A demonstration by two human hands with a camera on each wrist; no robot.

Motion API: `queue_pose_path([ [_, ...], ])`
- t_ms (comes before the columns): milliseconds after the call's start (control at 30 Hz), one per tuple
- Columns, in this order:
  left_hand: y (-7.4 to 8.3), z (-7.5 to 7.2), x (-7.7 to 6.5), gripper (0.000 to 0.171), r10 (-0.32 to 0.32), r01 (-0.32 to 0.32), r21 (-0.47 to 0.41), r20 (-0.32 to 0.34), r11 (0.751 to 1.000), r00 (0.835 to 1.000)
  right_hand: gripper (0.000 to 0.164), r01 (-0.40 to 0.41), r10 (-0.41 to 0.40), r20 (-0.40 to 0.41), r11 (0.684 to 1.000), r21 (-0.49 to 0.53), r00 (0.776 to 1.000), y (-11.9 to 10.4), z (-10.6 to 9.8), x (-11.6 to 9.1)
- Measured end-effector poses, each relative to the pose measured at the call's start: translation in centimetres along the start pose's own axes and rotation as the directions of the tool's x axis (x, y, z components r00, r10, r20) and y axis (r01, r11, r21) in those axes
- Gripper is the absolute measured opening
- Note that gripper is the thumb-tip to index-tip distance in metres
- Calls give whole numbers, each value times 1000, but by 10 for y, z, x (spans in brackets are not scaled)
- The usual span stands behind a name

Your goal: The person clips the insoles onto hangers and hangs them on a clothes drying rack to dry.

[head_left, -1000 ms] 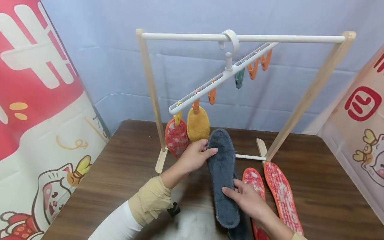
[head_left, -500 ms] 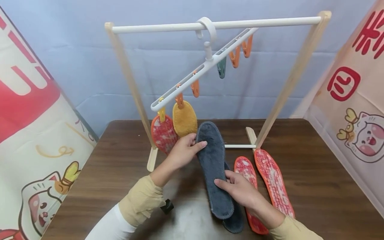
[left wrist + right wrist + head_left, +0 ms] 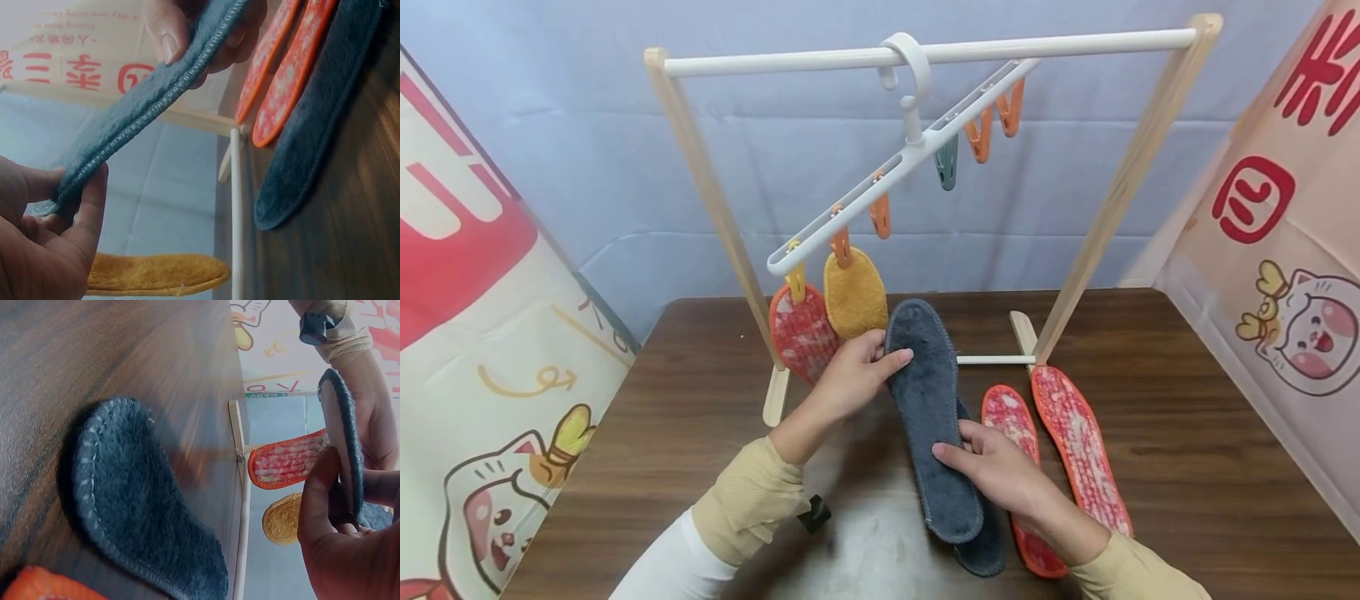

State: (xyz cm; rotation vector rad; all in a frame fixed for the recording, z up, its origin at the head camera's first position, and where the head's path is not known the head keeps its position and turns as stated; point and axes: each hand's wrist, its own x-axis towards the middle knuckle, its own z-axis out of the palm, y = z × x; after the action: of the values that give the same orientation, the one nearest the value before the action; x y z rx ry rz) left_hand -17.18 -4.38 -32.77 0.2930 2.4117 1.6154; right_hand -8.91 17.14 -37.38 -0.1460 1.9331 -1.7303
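A dark grey fuzzy insole is held off the table between both hands. My left hand pinches its upper left edge, thumb on the front face. Lower down, my right hand grips the right edge, thumb on the front and fingers behind. Under it a second grey insole lies on the table. From the white clip hanger, an orange clip holds a yellow insole and a yellow clip holds a red patterned insole. Other clips hang with nothing in them.
Two red patterned insoles, a nearer one and a longer one, lie on the brown table at the right. A wooden rack with a white top bar carries the hanger. Printed cloths stand at both sides.
The head view has shifted, so the whole scene sits further left and higher in it. Both hands keep the same hold on the grey insole, which has hardly moved relative to the rack.
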Motion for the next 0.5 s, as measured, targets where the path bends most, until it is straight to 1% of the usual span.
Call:
queue_pose_path([
  [200, 0, -1, -1, 27, 15, -15, 14, -6, 1000, 1000, 52, 15, -15, -7, 999, -32, 1000, 0, 0, 1],
  [500, 0, 0, 0, 25, 19, -19, -4, -3, 1000, 1000, 53, -1, 1, -10, 1000, -14, 1000, 1, 0, 0],
])
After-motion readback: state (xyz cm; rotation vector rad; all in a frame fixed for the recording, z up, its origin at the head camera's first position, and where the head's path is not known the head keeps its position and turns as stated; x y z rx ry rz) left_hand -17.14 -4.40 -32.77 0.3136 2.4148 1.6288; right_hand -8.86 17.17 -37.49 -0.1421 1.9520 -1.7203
